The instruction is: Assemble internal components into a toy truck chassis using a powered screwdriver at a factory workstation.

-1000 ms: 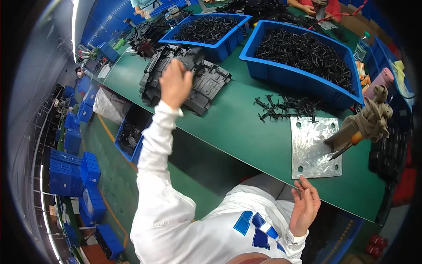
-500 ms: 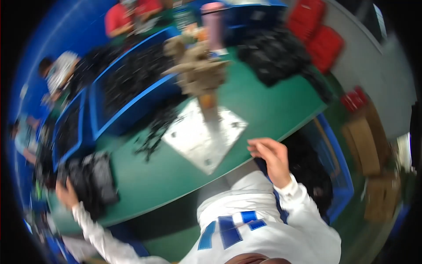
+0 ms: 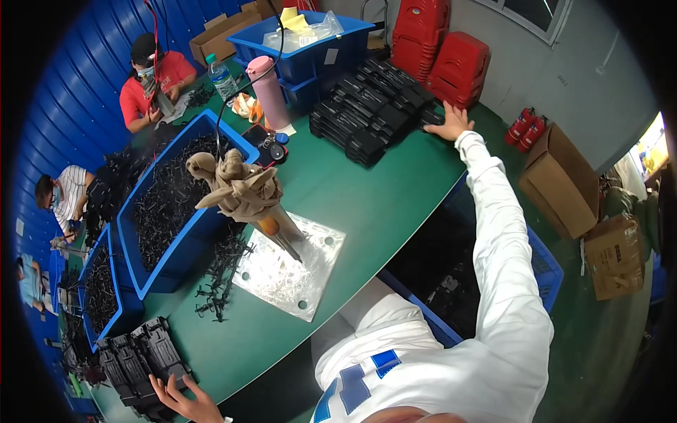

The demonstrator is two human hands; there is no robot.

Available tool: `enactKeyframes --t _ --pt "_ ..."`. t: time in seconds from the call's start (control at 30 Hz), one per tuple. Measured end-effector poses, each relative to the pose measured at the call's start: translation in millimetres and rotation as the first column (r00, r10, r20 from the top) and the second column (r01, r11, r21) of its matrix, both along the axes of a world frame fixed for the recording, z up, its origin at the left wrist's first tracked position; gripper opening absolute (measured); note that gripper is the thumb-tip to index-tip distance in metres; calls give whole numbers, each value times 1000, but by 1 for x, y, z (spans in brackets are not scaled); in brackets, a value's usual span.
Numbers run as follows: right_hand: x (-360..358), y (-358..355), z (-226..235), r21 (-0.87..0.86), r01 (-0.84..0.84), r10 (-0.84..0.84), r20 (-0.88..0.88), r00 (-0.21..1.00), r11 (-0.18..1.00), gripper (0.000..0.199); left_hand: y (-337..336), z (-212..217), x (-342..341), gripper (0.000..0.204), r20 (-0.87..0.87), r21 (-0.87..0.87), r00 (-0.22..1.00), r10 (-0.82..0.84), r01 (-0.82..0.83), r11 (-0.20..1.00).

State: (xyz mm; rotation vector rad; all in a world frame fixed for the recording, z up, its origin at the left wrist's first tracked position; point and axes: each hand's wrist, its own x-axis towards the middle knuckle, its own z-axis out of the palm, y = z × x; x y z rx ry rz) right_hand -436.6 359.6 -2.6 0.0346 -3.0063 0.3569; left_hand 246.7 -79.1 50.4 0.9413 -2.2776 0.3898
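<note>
Head view looks down on a green desk (image 3: 367, 190) with both arms spread wide. At the far right end of the desk the right hand (image 3: 451, 124) lies flat and open, fingers spread, holding nothing — its fingertips touch the edge of a stack of black plastic parts (image 3: 374, 106) that spreads away to the hand's left. Beyond that hand stand red plastic stools (image 3: 441, 39), and past its outer side, down on the floor, two small red fire extinguishers (image 3: 525, 127) and a brown cardboard box (image 3: 560, 180).

At the near left end the left hand (image 3: 185, 400) is open too, fingers splayed, resting against the near side of another pile of black plastic parts (image 3: 137, 356); it grips nothing that can be seen.

Between the two hands, well apart from both, a shiny metal plate (image 3: 293, 271) lies on the desk with an upright post (image 3: 278, 233) wrapped at the top in tan cloth (image 3: 236, 185). Loose black pieces (image 3: 222, 278) lie just beside the plate, next to a blue bin (image 3: 180, 211) filled with small black parts. A pink bottle (image 3: 268, 92) stands farther back — other people sit beyond it.
</note>
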Motion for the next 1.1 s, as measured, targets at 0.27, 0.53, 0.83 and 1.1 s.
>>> enactKeyframes --t 0.27,0.53,0.83,1.1 --pt "25 38 -4 -47 -126 130 94 987 991 95 9 15 -26 11 -160 109 985 -71 89 990" --pt "120 3 -4 -191 -364 375 21 927 912 90 26 24 -77 11 -153 102 949 -275 292 951" --pt "190 -83 -2 -207 -636 589 -248 769 743 80 41 13 -136 15 -300 242 844 -444 517 821" --pt "210 -95 16 -232 -615 564 -253 786 754 64 9 -23 -137 23 -202 444 903 -379 429 787"
